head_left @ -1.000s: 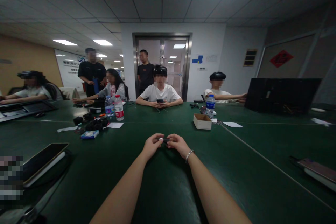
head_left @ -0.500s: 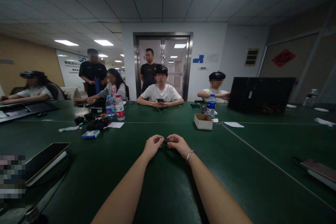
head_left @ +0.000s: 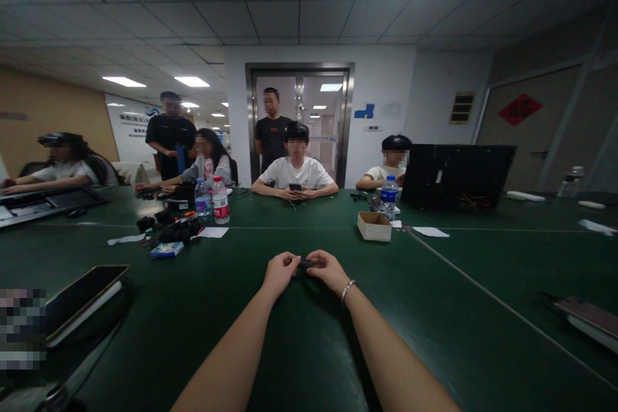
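Note:
Between my two hands is a small dark elongated object (head_left: 305, 264), too small and dim to name more exactly. My left hand (head_left: 280, 274) has its thumb and fingers pinched on the left end. At the other end, my right hand (head_left: 326, 270) pinches it too, with a silver bracelet (head_left: 348, 292) on that wrist. Both forearms reach forward over the dark green table (head_left: 309, 347). The fingers cover much of the small object.
An open cardboard box (head_left: 374, 232) and a water bottle (head_left: 389, 198) stand ahead right. Ahead left are two bottles, black gear (head_left: 179, 229) and a blue-white packet (head_left: 167, 250). A phone (head_left: 87, 296) lies left. A black case (head_left: 456, 177) stands far right. Several people are across the table.
My hands stay pinched on the small dark object, with slight finger movement. The black case across the table has shifted left, beside a person there. The standing person by the door leans slightly left.

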Demonstrator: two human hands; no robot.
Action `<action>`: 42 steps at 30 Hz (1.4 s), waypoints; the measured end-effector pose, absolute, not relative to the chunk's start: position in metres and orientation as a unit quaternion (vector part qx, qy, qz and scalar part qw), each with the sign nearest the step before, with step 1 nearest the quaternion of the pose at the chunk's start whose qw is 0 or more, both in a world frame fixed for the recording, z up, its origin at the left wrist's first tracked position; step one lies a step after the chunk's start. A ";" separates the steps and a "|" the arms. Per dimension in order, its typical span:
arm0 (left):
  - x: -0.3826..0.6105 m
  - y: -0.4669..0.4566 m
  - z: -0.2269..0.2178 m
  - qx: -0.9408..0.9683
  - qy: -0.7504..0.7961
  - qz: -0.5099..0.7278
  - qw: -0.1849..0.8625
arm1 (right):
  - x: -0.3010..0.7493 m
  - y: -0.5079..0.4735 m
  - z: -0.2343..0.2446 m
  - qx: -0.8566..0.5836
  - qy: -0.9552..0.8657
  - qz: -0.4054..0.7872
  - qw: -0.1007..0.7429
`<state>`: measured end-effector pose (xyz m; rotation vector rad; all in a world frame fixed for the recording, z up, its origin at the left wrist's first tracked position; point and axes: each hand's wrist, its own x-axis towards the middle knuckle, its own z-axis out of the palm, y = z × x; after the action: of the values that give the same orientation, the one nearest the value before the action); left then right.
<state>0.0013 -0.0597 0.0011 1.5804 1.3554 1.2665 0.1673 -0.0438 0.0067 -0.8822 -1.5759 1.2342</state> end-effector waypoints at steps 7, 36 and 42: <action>0.001 -0.066 0.007 0.623 0.477 0.499 0.368 | 0.169 -0.040 0.002 -0.358 -0.636 0.498 0.468; -0.005 -0.062 0.004 0.647 0.450 0.483 0.383 | 0.170 -0.041 0.002 -0.341 -0.594 0.549 0.479; -0.003 -0.065 0.006 0.659 0.399 0.495 0.401 | 0.169 -0.035 -0.002 -0.345 -0.579 0.565 0.475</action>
<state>-0.0034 -0.0647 0.0061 1.6671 1.0097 1.2528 0.1690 -0.0352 -0.0018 -0.8442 -1.4163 1.3808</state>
